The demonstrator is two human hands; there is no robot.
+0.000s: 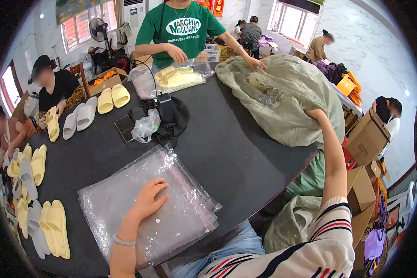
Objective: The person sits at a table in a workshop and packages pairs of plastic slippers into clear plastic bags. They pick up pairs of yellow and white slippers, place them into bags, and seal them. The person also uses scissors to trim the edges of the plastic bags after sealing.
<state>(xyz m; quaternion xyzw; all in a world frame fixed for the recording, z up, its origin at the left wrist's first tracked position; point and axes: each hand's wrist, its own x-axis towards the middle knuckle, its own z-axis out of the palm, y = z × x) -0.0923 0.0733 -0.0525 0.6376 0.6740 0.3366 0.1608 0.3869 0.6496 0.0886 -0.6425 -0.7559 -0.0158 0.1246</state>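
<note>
My left hand lies flat with its fingers apart on a stack of clear plastic bags near the table's front edge. Out to the right, my right hand has hold of a large grey-green woven sack; folds partly hide its fingertips. Across the table, a person in a green T-shirt touches the sack's far side with one hand. That person's other hand hovers over bagged yellow slippers.
Yellow and grey slippers line the dark table's left side. Beside a black phone are a crumpled clear bag and a black device. A second woven sack and cardboard boxes stand at my right.
</note>
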